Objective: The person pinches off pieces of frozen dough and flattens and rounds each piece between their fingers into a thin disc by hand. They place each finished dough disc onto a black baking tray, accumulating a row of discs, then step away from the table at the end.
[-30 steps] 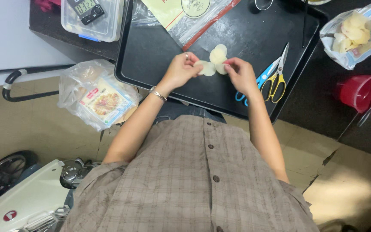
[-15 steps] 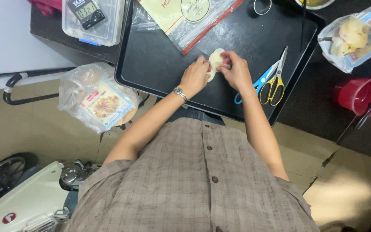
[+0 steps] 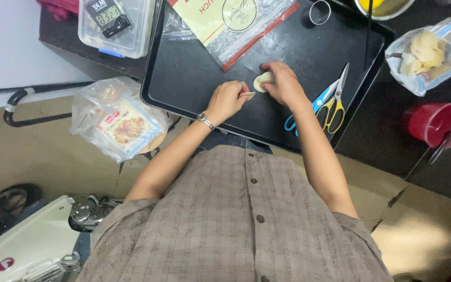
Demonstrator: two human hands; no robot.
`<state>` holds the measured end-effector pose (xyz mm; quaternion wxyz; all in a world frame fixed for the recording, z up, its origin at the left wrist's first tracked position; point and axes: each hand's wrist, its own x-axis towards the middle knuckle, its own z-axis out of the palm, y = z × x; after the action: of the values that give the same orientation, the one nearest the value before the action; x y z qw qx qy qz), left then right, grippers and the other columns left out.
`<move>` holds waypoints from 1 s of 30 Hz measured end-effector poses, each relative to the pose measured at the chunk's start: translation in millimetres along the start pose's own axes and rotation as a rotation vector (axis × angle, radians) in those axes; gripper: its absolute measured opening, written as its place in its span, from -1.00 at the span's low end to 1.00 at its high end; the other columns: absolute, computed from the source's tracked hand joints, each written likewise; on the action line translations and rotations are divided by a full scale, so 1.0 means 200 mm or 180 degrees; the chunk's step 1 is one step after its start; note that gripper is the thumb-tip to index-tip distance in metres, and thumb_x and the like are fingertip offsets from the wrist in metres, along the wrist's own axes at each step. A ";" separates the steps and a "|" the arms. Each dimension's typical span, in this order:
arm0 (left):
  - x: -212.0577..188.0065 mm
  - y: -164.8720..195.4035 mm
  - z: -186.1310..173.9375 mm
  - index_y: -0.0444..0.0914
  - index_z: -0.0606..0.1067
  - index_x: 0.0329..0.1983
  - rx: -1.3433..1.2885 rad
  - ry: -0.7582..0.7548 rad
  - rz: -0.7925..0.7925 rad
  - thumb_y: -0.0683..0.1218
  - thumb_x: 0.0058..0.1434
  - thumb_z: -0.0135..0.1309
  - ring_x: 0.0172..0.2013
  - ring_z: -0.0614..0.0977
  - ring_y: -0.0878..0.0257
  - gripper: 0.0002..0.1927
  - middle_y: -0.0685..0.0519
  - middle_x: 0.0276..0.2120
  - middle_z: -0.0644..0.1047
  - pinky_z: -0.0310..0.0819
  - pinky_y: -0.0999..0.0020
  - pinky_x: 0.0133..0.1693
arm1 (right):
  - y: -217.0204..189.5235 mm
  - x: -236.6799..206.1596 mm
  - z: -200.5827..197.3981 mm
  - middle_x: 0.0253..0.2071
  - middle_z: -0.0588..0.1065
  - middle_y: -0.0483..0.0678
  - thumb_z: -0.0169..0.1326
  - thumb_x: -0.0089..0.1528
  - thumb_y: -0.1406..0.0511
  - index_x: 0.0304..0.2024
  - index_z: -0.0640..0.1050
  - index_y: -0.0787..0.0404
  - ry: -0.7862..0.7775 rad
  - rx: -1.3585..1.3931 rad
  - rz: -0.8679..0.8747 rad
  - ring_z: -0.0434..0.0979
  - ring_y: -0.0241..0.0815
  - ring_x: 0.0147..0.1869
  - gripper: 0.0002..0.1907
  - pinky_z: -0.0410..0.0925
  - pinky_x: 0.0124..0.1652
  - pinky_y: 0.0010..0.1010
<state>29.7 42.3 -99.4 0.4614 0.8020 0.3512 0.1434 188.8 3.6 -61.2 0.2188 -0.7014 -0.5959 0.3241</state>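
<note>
Your left hand (image 3: 229, 99) and right hand (image 3: 283, 83) pinch a pale dough piece (image 3: 262, 81) over the black tray (image 3: 194, 78) on the bench (image 3: 377, 141). Blue-and-yellow scissors (image 3: 325, 104) lie just right of your right hand; a metal ring cutter (image 3: 320, 12) sits far.

Dark counter (image 3: 74, 44), cracked tan floor (image 3: 424, 235)

A dark bench (image 3: 382, 141) fills the upper frame, carrying a black tray (image 3: 194, 78), a clear plastic box (image 3: 137, 36) at upper left, and a red cup (image 3: 434, 122) at right.
</note>
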 end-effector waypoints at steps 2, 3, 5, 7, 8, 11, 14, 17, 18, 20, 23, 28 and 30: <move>0.00 0.00 -0.04 -0.24 0.60 -0.34 -0.0164 0.0010 -0.0291 -0.06 0.17 0.26 -0.44 0.64 0.07 -0.85 -0.02 -0.46 0.58 0.50 0.18 -0.35 | -0.02 0.00 0.00 -0.08 0.48 0.12 0.34 0.05 0.39 -0.13 0.57 0.26 -0.0042 -0.0291 -0.0130 0.46 0.16 0.11 -0.65 0.32 0.08 -0.19; 0.00 0.00 -0.04 -0.24 0.61 -0.33 -0.0255 0.0005 -0.0425 -0.03 0.18 0.28 -0.47 0.64 0.11 -0.83 -0.02 -0.48 0.59 0.50 0.21 -0.37 | -0.02 0.00 -0.01 -0.09 0.49 0.13 0.35 0.06 0.40 -0.18 0.58 0.25 -0.0056 -0.0444 -0.0183 0.48 0.17 0.10 -0.70 0.34 0.07 -0.21; 0.02 0.01 -0.06 -0.25 0.63 -0.34 -0.0352 0.0270 -0.0419 -0.07 0.14 0.30 -0.51 0.62 0.20 -0.85 -0.01 -0.46 0.60 0.50 0.29 -0.40 | -0.04 -0.01 -0.02 -0.11 0.56 0.10 0.32 0.15 0.35 -0.11 0.59 0.26 -0.0239 0.0008 0.0633 0.58 0.02 0.01 -0.72 0.39 0.02 -0.30; 0.04 0.01 -0.08 -0.28 0.63 -0.34 -0.0690 0.0390 -0.0550 -0.08 0.12 0.32 -0.51 0.63 0.30 -0.84 0.01 -0.46 0.62 0.51 0.37 -0.41 | -0.06 -0.02 -0.02 -0.10 0.59 0.06 0.29 0.20 0.34 -0.05 0.59 0.28 -0.0302 0.1084 0.0960 0.62 -0.13 -0.04 -0.71 0.43 0.00 -0.37; 0.05 0.01 -0.08 -0.30 0.62 -0.33 -0.0994 0.0352 -0.0673 -0.08 0.12 0.33 -0.49 0.64 0.35 -0.81 0.03 -0.47 0.64 0.52 0.41 -0.40 | -0.07 -0.02 -0.01 -0.09 0.59 0.04 0.28 0.20 0.36 -0.03 0.58 0.30 -0.0258 0.1930 0.0898 0.61 -0.20 -0.04 -0.70 0.44 0.00 -0.41; 0.09 0.01 -0.06 -0.34 0.62 -0.30 -0.1782 0.0173 -0.0616 -0.07 0.19 0.30 -0.43 0.62 0.43 -0.78 0.05 -0.44 0.65 0.52 0.49 -0.37 | -0.10 -0.05 0.02 -0.03 0.57 -0.01 0.21 0.22 0.40 0.05 0.54 0.30 -0.0095 0.3256 0.0796 0.59 -0.29 0.01 -0.66 0.44 0.05 -0.44; 0.12 0.02 -0.03 -0.36 0.60 -0.24 -0.2299 -0.0136 -0.0725 -0.04 0.26 0.24 -0.43 0.60 0.43 -0.75 0.06 -0.41 0.64 0.51 0.52 -0.39 | -0.12 -0.06 0.06 -0.03 0.56 -0.03 0.18 0.30 0.40 0.07 0.52 0.33 0.0046 0.3939 0.0749 0.58 -0.28 0.02 -0.71 0.44 0.07 -0.42; 0.16 0.01 -0.03 -0.36 0.53 -0.18 -0.2706 -0.0118 -0.0925 -0.03 0.30 0.19 -0.42 0.63 0.42 -0.73 0.05 -0.37 0.63 0.54 0.52 -0.38 | -0.10 -0.08 0.04 -0.07 0.57 -0.03 0.16 0.31 0.39 0.04 0.50 0.30 0.0343 0.4258 0.0847 0.60 -0.26 -0.01 -0.74 0.46 0.03 -0.39; 0.17 0.01 -0.03 -0.36 0.49 -0.16 -0.2832 -0.0036 -0.0968 -0.03 0.31 0.17 -0.41 0.64 0.41 -0.72 0.04 -0.35 0.64 0.56 0.53 -0.37 | -0.08 -0.09 0.03 -0.08 0.57 -0.04 0.16 0.30 0.38 0.03 0.50 0.28 0.0466 0.4307 0.0888 0.60 -0.25 -0.02 -0.74 0.47 0.01 -0.39; 0.18 0.01 -0.05 -0.36 0.49 -0.17 -0.2606 0.0052 -0.0895 -0.03 0.33 0.16 -0.37 0.67 0.40 -0.74 0.02 -0.34 0.66 0.56 0.53 -0.36 | -0.04 -0.11 0.02 -0.08 0.56 -0.04 0.15 0.35 0.38 0.01 0.50 0.27 0.0465 0.4886 0.0567 0.59 -0.24 -0.03 -0.81 0.45 0.00 -0.39; 0.18 0.02 -0.03 -0.35 0.49 -0.15 -0.2595 -0.0242 -0.0793 -0.06 0.34 0.13 -0.35 0.68 0.39 -0.77 0.01 -0.33 0.67 0.58 0.52 -0.34 | -0.02 -0.12 0.03 -0.10 0.55 -0.04 0.14 0.42 0.36 -0.01 0.51 0.27 0.0593 0.5048 0.0531 0.56 -0.24 -0.07 -0.86 0.42 -0.04 -0.40; 0.14 0.08 0.03 -0.36 0.50 -0.12 -0.2513 -0.0310 -0.0451 -0.11 0.35 0.09 -0.31 0.69 0.40 -0.81 0.04 -0.31 0.66 0.60 0.51 -0.28 | -0.03 -0.11 0.06 -0.06 0.56 -0.04 0.09 0.39 0.33 -0.02 0.49 0.27 0.0972 0.4857 0.0592 0.58 -0.24 -0.01 -0.84 0.44 0.05 -0.38; 0.13 0.09 0.04 -0.38 0.51 -0.12 -0.2523 -0.0290 -0.0480 -0.12 0.35 0.08 -0.29 0.68 0.41 -0.81 0.06 -0.30 0.65 0.58 0.52 -0.27 | -0.04 -0.11 0.07 -0.03 0.55 -0.03 0.09 0.39 0.31 0.00 0.47 0.26 0.0994 0.4882 0.0591 0.58 -0.25 0.02 -0.82 0.44 0.08 -0.38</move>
<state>60.6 50.2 -91.0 0.7592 0.5395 0.3057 0.1978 171.4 -16.8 -60.7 0.6948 -0.4390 -0.1074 0.5594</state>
